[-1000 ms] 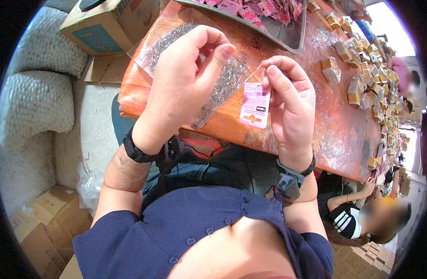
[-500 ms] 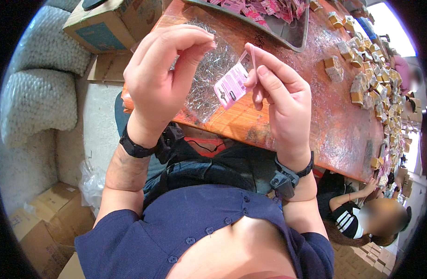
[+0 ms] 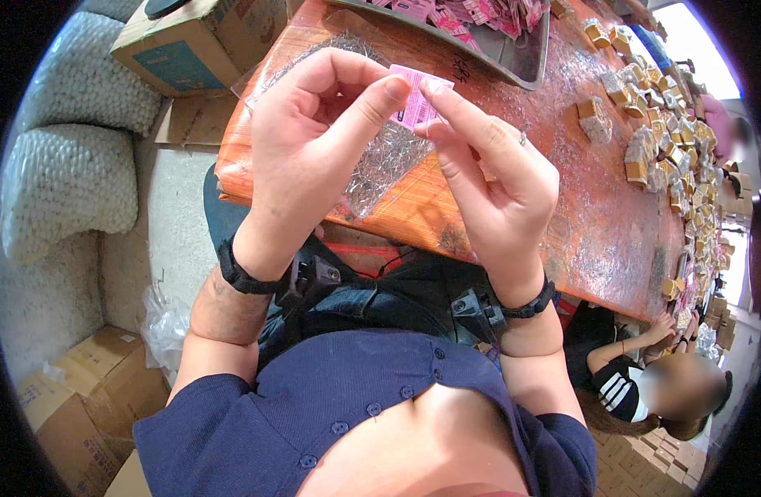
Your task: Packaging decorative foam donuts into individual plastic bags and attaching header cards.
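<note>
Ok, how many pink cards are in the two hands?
1: a pink card, at the fingertips of both the left hand and right hand; another could be hidden behind it. Other pink cards lie in the grey tray, too jumbled to count.

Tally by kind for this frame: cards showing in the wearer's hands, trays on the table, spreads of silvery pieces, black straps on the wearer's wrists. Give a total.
Pink card in the hands: 1
Grey tray: 1
Spread of silvery pieces: 1
Black wrist straps: 2
Total: 5, leaving out the overlapping pile in the tray
</note>
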The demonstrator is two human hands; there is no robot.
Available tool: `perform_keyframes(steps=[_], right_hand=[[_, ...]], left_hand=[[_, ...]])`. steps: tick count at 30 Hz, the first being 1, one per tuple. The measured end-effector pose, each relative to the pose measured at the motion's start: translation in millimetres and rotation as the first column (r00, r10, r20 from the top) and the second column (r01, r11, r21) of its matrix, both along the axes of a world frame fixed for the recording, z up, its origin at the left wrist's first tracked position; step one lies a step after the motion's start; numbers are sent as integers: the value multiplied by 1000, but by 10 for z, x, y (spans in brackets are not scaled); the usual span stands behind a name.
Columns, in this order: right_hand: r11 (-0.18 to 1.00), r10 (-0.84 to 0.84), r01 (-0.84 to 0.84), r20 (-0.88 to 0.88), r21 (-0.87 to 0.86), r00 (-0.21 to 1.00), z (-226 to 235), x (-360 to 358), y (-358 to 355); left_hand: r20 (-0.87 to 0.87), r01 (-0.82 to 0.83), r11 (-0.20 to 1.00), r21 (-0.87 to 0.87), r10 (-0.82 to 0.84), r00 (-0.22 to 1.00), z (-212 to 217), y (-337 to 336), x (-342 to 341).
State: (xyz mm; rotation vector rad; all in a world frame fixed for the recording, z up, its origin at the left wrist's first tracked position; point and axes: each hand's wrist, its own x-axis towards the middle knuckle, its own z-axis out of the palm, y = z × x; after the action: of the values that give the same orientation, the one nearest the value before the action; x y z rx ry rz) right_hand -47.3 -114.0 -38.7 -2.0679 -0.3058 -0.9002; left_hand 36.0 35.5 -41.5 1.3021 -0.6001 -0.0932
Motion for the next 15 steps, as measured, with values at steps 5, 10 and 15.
perform_keyframes(steps=[5, 10, 15], right_hand=[[982, -49, 72, -131, 177, 990, 9, -14, 18], [998, 16, -13, -53, 62, 998, 50, -47, -110], [489, 510, -111, -181, 865, 841, 121, -168, -193]], left_hand=[[-156, 190, 981, -26, -191, 969, 1, -4, -32], [-236, 258, 964, -62, -266, 935, 31, -44, -96], [471, 71, 971, 230, -175, 865, 27, -82, -41]])
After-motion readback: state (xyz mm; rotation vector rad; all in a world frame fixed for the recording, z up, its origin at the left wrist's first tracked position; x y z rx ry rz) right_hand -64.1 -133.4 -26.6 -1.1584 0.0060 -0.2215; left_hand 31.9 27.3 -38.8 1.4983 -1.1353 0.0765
